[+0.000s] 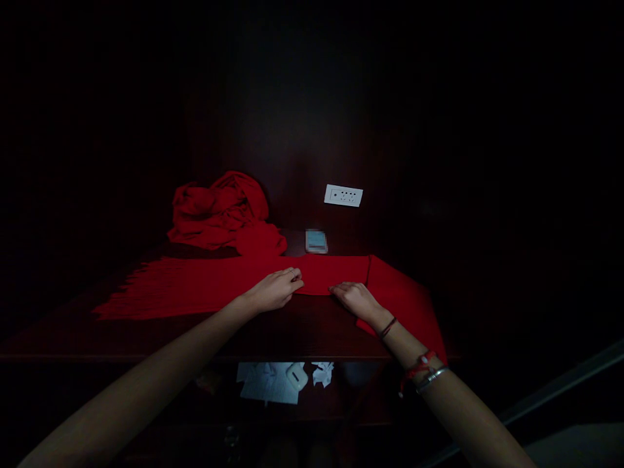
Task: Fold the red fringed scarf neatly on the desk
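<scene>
A long red scarf lies spread flat across a dark wooden table, fringe at its left end, its right end hanging over the table's edge. My left hand rests on the scarf's near edge with fingers curled, pinching the fabric. My right hand lies on the cloth just to the right, fingers together and pressed down flat on it. Thread bands and a metal bangle circle my right wrist.
A crumpled heap of red cloth sits at the back left. A small phone-like object lies near the wall below a white socket plate. Papers and small white items lie under the table. The room is very dark.
</scene>
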`<action>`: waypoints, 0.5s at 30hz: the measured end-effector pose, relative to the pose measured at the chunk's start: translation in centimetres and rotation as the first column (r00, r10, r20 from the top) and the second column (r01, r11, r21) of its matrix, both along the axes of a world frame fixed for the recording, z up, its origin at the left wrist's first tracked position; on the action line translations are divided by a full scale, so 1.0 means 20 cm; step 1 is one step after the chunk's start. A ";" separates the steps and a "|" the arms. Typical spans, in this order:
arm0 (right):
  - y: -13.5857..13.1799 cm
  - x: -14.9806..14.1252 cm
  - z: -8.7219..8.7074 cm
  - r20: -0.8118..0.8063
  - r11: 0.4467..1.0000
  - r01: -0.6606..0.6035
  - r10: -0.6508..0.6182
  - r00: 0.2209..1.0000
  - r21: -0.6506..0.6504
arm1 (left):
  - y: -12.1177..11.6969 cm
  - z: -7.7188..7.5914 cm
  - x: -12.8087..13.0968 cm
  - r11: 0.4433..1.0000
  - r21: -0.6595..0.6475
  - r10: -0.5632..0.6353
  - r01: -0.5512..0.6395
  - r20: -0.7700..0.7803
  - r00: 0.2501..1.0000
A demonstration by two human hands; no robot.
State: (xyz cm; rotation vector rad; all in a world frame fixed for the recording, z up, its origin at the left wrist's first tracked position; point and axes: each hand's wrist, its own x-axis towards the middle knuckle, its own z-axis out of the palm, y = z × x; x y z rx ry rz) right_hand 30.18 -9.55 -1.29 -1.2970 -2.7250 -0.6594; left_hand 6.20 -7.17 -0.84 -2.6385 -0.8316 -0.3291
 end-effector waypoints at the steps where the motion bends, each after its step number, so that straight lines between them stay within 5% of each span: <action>1: -0.01 0.00 0.01 0.002 1.000 -0.004 0.004 1.000 -0.019 | -0.01 0.00 -0.03 1.000 0.006 0.022 -0.022 0.002 1.000; 7: -0.04 -0.14 0.07 -0.109 0.992 -0.117 0.113 0.988 -0.037 | -0.10 -0.01 -0.24 0.989 -0.060 0.134 -0.136 -0.038 0.990; 11: -0.05 -0.23 0.02 -0.089 0.991 -0.113 0.106 0.990 -0.070 | -0.11 -0.01 -0.29 0.970 -0.084 0.230 -0.229 -0.002 0.973; 15: -0.05 -0.22 -0.03 -0.079 0.994 -0.109 0.107 0.991 -0.028 | -0.08 -0.01 -0.39 0.973 -0.119 0.182 -0.198 -0.128 0.975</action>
